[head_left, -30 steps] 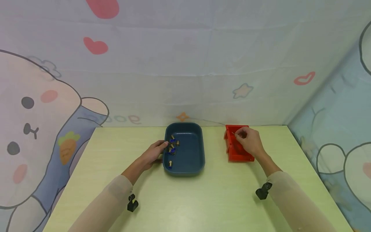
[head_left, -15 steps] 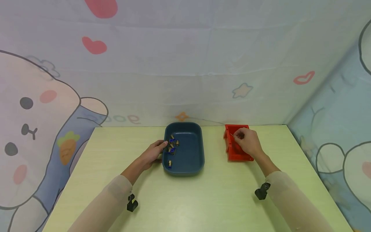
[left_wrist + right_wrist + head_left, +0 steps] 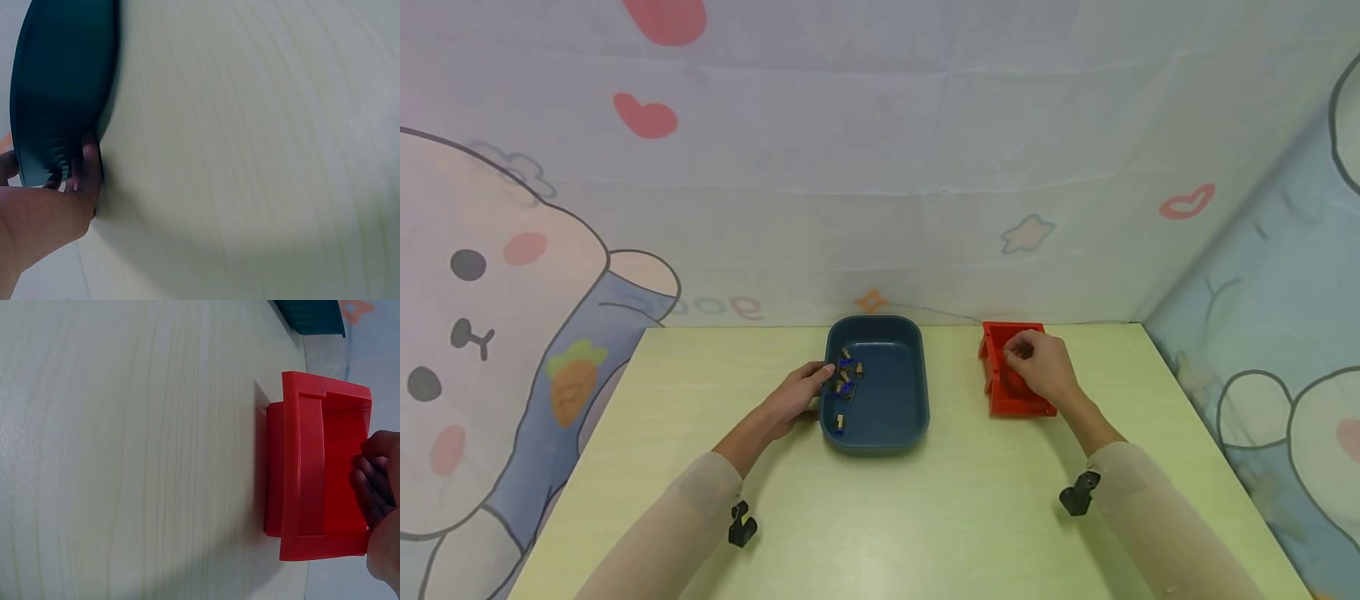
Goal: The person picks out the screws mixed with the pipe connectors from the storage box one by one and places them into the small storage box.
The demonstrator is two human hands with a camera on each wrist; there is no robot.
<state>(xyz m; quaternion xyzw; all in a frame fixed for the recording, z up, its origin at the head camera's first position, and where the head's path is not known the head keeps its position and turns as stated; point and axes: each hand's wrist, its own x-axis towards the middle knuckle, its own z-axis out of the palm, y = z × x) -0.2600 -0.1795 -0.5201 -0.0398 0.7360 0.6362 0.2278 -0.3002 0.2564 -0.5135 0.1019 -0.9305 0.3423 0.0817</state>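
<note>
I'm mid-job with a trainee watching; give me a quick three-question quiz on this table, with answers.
1. Multiple choice: what does the left hand grip?
a) the red bin
b) the blue tray
c) a fitting
2. True or false: in the head view, all the fittings lie along the tray's right side.
3. Short answer: where is the right hand, and is it clear whether it holds anything?

Key
1. b; it grips the tray's left side in the head view.
2. False; the small brass-and-blue fittings lie toward the left side.
3. At the red bin's open top, fingers curled; anything held is too small to make out.
</note>
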